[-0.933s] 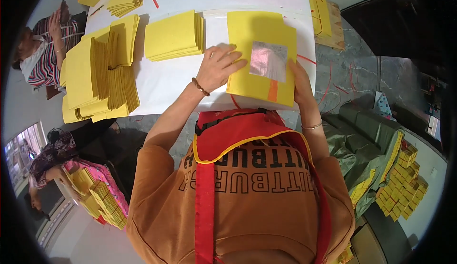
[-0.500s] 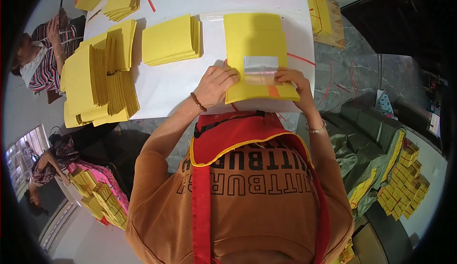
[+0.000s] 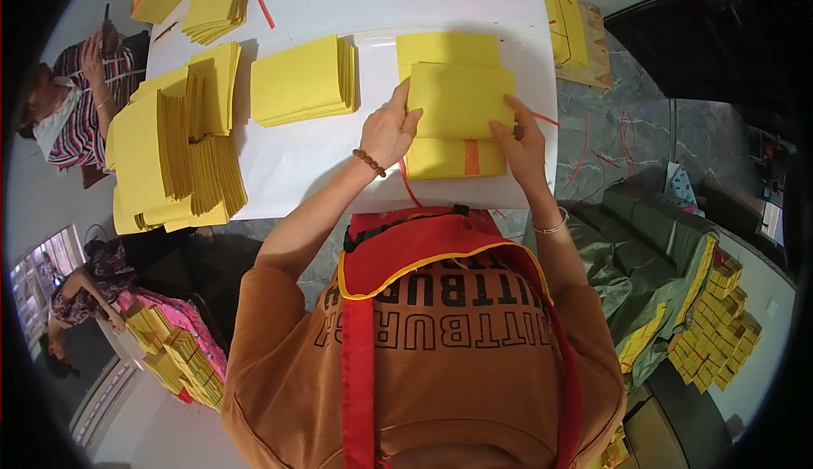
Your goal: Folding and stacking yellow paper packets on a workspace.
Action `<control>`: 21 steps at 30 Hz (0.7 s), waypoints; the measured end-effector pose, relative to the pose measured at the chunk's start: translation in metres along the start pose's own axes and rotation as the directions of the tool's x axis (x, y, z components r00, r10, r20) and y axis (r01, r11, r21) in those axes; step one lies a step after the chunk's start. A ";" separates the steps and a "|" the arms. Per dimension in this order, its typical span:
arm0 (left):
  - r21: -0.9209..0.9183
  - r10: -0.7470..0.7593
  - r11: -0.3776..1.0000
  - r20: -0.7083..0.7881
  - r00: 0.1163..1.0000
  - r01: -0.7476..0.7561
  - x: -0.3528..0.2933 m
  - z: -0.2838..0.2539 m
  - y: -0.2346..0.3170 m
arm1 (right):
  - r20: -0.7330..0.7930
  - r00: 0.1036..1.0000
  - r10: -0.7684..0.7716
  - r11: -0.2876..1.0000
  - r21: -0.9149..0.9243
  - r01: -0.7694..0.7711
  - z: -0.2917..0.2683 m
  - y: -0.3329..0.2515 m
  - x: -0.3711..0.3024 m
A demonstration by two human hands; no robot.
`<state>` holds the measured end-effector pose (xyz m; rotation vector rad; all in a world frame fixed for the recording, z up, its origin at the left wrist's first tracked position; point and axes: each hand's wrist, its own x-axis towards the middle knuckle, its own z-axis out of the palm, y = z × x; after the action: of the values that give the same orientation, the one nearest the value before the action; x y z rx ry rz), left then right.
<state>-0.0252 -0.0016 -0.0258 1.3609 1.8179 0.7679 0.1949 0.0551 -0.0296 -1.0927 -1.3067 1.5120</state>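
Note:
A stack of yellow paper (image 3: 449,47) lies on the white table in front of me. A smaller yellow folded sheet (image 3: 461,101) rests over its middle, and an orange strip (image 3: 471,157) shows on the paper nearer to me. My left hand (image 3: 389,133) grips the left edge of the folded sheet, thumb on top and forefinger along the side. At the right edge, my right hand (image 3: 522,140) holds the sheet between thumb and bent fingers. Whatever lies under the folded sheet is hidden.
Yellow paper stacks stand left of centre (image 3: 301,84) and in a larger pile (image 3: 165,147) at the table's left. Red ties (image 3: 264,5) lie about. Two other people are on the left side. Bundles of yellow paper (image 3: 711,325) are piled at the right.
The silvery foil patch seen on the stack before is now covered by the folded yellow sheet. Both hands have shifted slightly away from me along the stack's sides.

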 end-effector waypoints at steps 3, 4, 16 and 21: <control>-0.080 -0.024 0.997 -0.027 0.999 0.021 0.002 -0.001 0.001 | 0.004 0.996 0.090 0.946 -0.313 -0.084 -0.005 0.006 0.004; -0.081 -0.023 0.996 -0.027 0.999 0.021 0.003 0.000 0.001 | -0.040 0.996 0.083 0.949 -0.302 -0.091 -0.002 0.008 0.005; 0.187 0.080 0.981 -0.146 0.986 -0.052 0.005 -0.012 0.026 | -0.139 0.986 0.089 0.893 -0.428 -0.141 -0.002 0.015 0.012; 0.501 0.595 0.714 -0.067 0.801 -0.489 0.023 0.019 0.028 | -0.155 0.988 -0.014 0.908 -0.415 -0.053 0.002 0.023 0.009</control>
<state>0.0017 0.0282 -0.0188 2.2865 1.8506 0.8374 0.1898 0.0606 -0.0536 -1.4665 -1.5541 1.1558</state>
